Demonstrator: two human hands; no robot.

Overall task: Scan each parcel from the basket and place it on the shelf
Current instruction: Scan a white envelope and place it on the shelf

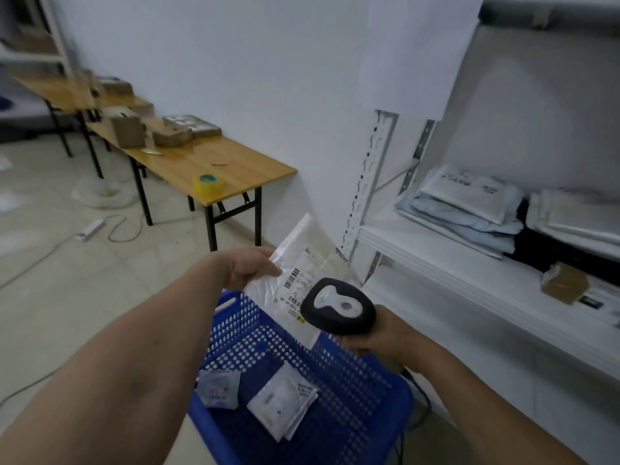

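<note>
Parcel: white padded mailer (297, 260), held up over the far end of the blue perforated basket (355, 374), label side toward the camera. Barcodes sit on the lower half of the label.

Left hand (250, 267) pinches the mailer at its left edge, thumb on the front face and fingers behind. Right hand (380, 337) is wrapped round the grip of a black handheld barcode scanner (338, 307). The scanner head sits just in front of the mailer's lower right corner and overlaps part of the label.

Two more small white parcels lie on the basket floor, one at the left (218, 388) and one in the middle (281, 401). The white metal shelf (436, 263) stands just to the right. It carries a stack of flat mailers (468, 203) and a small brown box (565, 284).

Step, as judged: scan under way, shelving not yet done.

Risks:
- The mailer is limp and held at one edge only, so it may sag or curl and the barcode may not read.
- The scanner is very close and off to one side, so it could catch the wrong code among several on the label.
- A one-edge pinch could slip and drop the mailer into the basket.

Not readable:
- The label text is blurred.
- No scan beam is visible.
- The trigger finger is hidden behind the scanner head.
- The basket's near end and the shelf's right side are cut off.
</note>
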